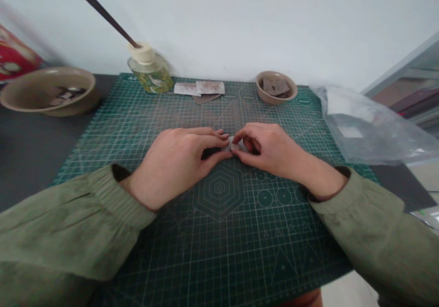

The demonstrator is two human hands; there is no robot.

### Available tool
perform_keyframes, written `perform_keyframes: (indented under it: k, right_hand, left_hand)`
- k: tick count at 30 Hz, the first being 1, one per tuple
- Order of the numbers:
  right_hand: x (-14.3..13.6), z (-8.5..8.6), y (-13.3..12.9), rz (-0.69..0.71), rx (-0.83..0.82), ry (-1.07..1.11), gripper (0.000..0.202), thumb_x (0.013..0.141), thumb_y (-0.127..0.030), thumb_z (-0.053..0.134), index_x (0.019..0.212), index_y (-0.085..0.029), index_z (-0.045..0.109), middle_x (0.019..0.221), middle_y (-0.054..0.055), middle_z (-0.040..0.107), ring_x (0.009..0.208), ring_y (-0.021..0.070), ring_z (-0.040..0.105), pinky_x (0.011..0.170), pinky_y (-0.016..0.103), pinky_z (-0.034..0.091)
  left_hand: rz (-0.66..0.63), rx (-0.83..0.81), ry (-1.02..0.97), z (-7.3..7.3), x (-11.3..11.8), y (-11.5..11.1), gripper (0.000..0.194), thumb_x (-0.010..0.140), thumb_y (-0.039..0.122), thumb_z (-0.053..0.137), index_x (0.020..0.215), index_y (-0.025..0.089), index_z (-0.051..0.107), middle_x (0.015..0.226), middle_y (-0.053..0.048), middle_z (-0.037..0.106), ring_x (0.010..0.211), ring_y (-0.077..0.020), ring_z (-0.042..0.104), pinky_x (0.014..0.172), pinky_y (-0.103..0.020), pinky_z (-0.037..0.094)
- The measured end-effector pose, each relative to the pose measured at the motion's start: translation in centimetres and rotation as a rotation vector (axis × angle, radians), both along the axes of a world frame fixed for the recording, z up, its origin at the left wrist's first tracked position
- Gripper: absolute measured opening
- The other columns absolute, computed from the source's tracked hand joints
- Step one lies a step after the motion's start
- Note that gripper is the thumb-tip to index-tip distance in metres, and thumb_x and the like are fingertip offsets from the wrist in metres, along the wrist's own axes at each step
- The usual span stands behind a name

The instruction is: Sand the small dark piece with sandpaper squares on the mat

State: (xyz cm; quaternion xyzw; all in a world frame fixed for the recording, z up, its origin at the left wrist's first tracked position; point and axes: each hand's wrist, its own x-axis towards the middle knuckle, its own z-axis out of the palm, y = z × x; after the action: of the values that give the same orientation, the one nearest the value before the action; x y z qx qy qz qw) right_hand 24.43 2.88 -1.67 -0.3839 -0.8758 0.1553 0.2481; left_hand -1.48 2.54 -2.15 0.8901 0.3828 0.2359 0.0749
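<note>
Over the middle of the green cutting mat point(219, 234), my two hands meet at the fingertips. Between the thumb and forefinger of my right hand point(265, 147) is a small, roundish, grey-beige piece point(235, 147). My left hand point(181, 156) comes in from the other side, its thumb and fingers closed towards the same spot. A sliver of something pale shows at the left fingertips, too small and covered to name. Both hands appear to rest low, close to the mat.
At the back stand a bottle point(151, 71) with a dark stick in it, white patches point(211, 88) over a flat brown piece, and a small bowl point(260, 94) holding flat pieces. A larger bowl point(51, 108) is at left. A clear plastic bag point(370, 133) covers the mat's right edge.
</note>
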Motion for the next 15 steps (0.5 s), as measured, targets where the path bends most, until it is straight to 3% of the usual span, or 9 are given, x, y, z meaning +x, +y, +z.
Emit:
perform_keyframes:
  k: [9, 15]
  right_hand:
    - [0.77, 0.59, 0.08, -0.015, 0.018, -0.043, 0.011, 0.099, -0.025, 0.079, 0.107, -0.016, 0.079, 0.082, 0.001, 0.07, 0.07, 0.0172, 0.061, 0.071, 0.032, 0.043]
    - [0.1, 0.14, 0.47, -0.025, 0.033, -0.003, 0.01, 0.098, -0.022, 0.079, 0.105, -0.015, 0.078, 0.082, 0.001, 0.069, 0.07, 0.0166, 0.059, 0.07, 0.031, 0.042]
  left_hand:
    - [-0.021, -0.023, -0.05, 0.22, -0.03, -0.02, 0.023, 0.109, 0.047, 0.074, 0.122, 0.036, 0.09, 0.133, 0.0, 0.087, 0.122, -0.0314, 0.084, 0.117, -0.054, 0.065]
    - [-0.014, -0.012, -0.038, 0.45, 0.25, -0.02, 0.022, 0.107, 0.043, 0.077, 0.12, 0.032, 0.091, 0.13, -0.001, 0.088, 0.119, -0.0307, 0.086, 0.115, -0.05, 0.066]
